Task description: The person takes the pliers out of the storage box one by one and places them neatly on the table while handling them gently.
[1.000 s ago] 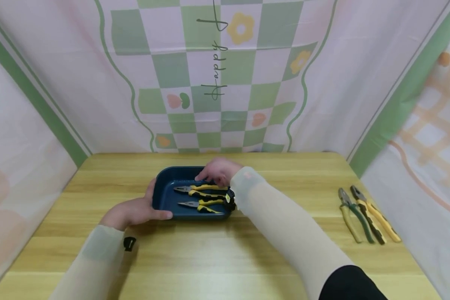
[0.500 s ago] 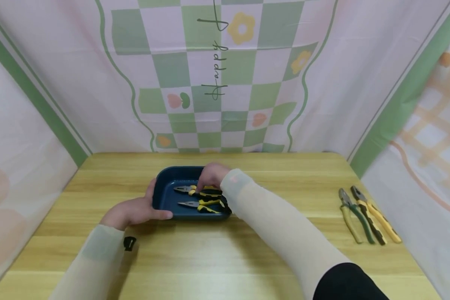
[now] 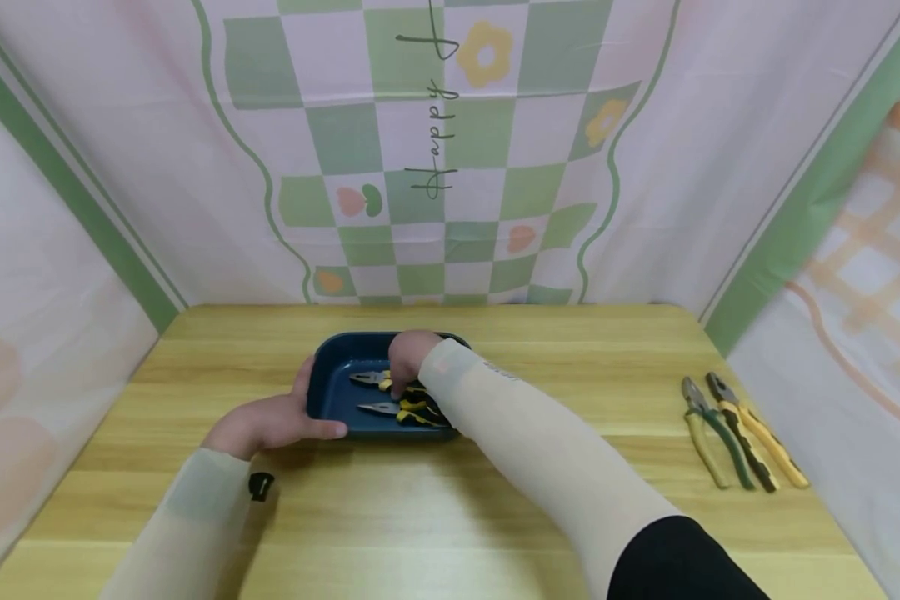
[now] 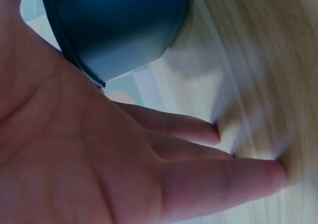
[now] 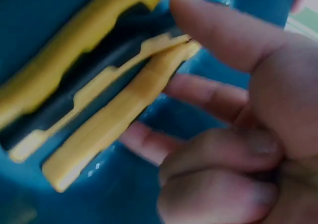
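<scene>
A dark blue tray [image 3: 328, 423] holds two pairs of pliers with yellow and black handles. Combination pliers [image 3: 367, 378] lie farther back, with needle-nose pliers [image 3: 378, 408] nearer me. My left hand [image 3: 270, 421] rests at the tray's left end, thumb along the near rim; in the left wrist view its straight fingers [image 4: 223, 182] reach down to the wooden tabletop. My right hand [image 3: 412, 360] is inside the tray at the combination pliers. From the right wrist view, thumb and two fingers [image 5: 203, 92] bracket its yellow handles [image 5: 124, 105], while the others are curled. My forearm covers the handle ends.
Two more pliers lie on the wooden table [image 3: 375, 525] at the right: one with yellow and green handles [image 3: 720, 437], one with yellow and black handles [image 3: 750, 433]. A patterned curtain [image 3: 420, 150] stands behind the table and along both sides.
My right hand has come down from above the far side of the tray and shifted left, onto the combination pliers near their pivot. The left hand and tray have stayed in place.
</scene>
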### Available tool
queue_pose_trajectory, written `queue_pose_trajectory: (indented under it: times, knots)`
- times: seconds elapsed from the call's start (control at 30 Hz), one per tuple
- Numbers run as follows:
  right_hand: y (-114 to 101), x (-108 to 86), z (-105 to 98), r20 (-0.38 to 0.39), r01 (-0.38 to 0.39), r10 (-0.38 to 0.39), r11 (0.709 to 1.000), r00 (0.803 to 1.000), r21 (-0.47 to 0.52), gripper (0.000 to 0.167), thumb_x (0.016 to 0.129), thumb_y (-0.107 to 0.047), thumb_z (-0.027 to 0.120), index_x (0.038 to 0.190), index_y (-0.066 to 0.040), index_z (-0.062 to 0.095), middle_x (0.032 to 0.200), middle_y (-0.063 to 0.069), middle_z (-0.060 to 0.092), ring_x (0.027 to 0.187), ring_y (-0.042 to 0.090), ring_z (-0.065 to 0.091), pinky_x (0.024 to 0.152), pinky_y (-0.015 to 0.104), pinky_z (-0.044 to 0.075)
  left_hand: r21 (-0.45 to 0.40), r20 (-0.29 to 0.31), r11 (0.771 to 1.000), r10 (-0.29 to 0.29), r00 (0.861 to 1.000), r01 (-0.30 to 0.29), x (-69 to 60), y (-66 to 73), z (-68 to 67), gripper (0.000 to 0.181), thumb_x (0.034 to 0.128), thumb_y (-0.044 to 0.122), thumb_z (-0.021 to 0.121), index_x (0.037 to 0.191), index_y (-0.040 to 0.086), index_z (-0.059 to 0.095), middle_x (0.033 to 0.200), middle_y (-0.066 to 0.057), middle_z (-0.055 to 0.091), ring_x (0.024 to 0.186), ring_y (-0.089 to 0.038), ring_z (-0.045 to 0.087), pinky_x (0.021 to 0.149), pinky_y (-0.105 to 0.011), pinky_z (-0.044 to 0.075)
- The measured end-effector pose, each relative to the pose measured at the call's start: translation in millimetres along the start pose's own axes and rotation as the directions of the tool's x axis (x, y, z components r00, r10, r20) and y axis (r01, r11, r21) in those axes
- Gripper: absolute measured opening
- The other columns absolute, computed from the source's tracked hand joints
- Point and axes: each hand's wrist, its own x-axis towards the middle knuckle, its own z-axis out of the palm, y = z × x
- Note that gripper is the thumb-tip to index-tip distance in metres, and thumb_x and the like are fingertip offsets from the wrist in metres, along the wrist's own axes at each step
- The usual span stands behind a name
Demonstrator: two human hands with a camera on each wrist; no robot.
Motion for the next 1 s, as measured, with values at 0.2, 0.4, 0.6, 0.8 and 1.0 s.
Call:
queue_pose_trajectory:
  times: [0.2,0.4,0.6,0.8,1.0]
  knots:
    - [-11,-0.5,8,-0.067,0.001,-0.015,0.979,0.998,-0.205,0.010,0.092,-0.027,0.075,0.086,-0.019,0.074,0.093,-0.005,0.066,0.078,0.012,0.061,0.068,0.031,0.053,0.024,0.004,1.000,-0.005,1.000,0.005,3.0,-1.4,-0.4,0.133,0.0816,0.065,0.071,0.152,0.014,-0.029,0.155,-0.034,0.023,0.122,-0.039,0.049,0.102,-0.059,0.035]
    - [-14,8.6,13,-0.099,-0.003,-0.024,0.964,0.995,-0.267,0.019,0.093,-0.020,0.070,0.074,-0.017,0.067,0.075,-0.002,0.057,0.057,0.013,0.046,0.049,0.029,0.042,0.011,0.008,1.000,0.022,1.000,-0.022,3.5,-2.4,-0.3,0.132,0.0832,0.061,0.072,0.152,0.013,-0.030,0.155,-0.035,0.021,0.123,-0.040,0.048,0.103,-0.059,0.034]
    - [-15,16.9,15,-0.117,0.021,-0.049,0.973,0.992,-0.228,0.018,0.093,-0.018,0.067,0.076,-0.016,0.065,0.073,-0.001,0.055,0.057,0.015,0.048,0.047,0.028,0.043,0.011,0.008,1.000,0.012,1.000,-0.012,2.0,-2.5,-0.1,0.132,0.0830,0.062,0.072,0.152,0.013,-0.030,0.155,-0.035,0.021,0.122,-0.039,0.049,0.103,-0.058,0.034]
    - [-19,9.6,11,-0.142,0.031,-0.061,0.978,0.988,-0.208,0.015,0.092,-0.025,0.073,0.079,-0.018,0.069,0.078,-0.003,0.061,0.066,0.014,0.056,0.055,0.029,0.049,0.025,0.010,1.000,0.012,1.000,-0.012,3.8,-3.3,0.5,0.133,0.0826,0.064,0.071,0.151,0.013,-0.031,0.156,-0.035,0.019,0.125,-0.041,0.047,0.104,-0.059,0.034]
    - [-10,5.7,7,-0.020,-0.042,0.038,0.961,0.999,-0.272,0.020,0.086,-0.045,0.078,0.081,-0.025,0.074,0.085,-0.010,0.065,0.073,0.010,0.060,0.064,0.030,0.051,0.027,0.002,0.999,-0.019,1.000,0.019,4.1,-4.2,0.1,0.133,0.0810,0.066,0.071,0.152,0.015,-0.029,0.156,-0.034,0.021,0.123,-0.041,0.048,0.102,-0.060,0.034]
